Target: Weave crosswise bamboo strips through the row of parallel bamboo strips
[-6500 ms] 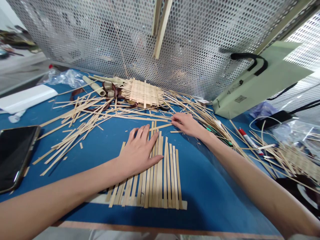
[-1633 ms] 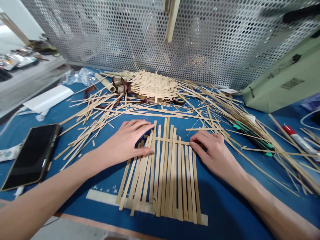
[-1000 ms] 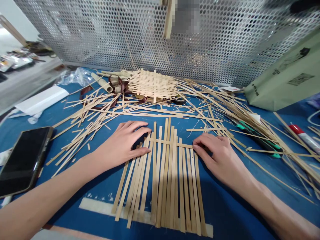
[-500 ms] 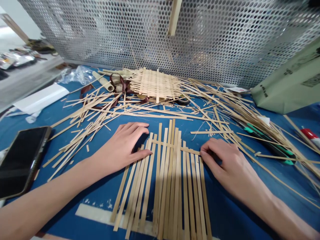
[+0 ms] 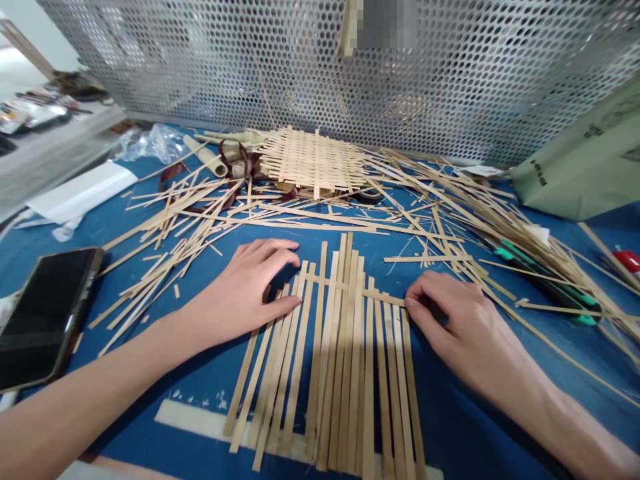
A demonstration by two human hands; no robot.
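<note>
A row of flat bamboo strips (image 5: 346,373) lies lengthwise on the blue tabletop, slightly fanned out. Across their upper part runs a thin cross strip (image 5: 383,297), passing over some strips and under others. My right hand (image 5: 453,313) pinches the right end of this cross strip between thumb and forefinger. At the upper left of the row rests my left hand (image 5: 250,283), its thumb and fingers apart, the thumb tip at the edge of the strips near the cross strip's left end. Its fingers hold nothing that I can see.
Behind the row lie a woven bamboo piece (image 5: 315,160) and scattered loose strips (image 5: 170,250). A phone (image 5: 47,313) lies at left. At right are a black-and-green tool (image 5: 545,277) and a green bag (image 5: 575,163). A perforated metal panel (image 5: 225,73) stands at the back.
The camera view has shifted slightly. Both hands and the strips keep nearly the same positions, with the right hand still pinching the cross strip's end.
</note>
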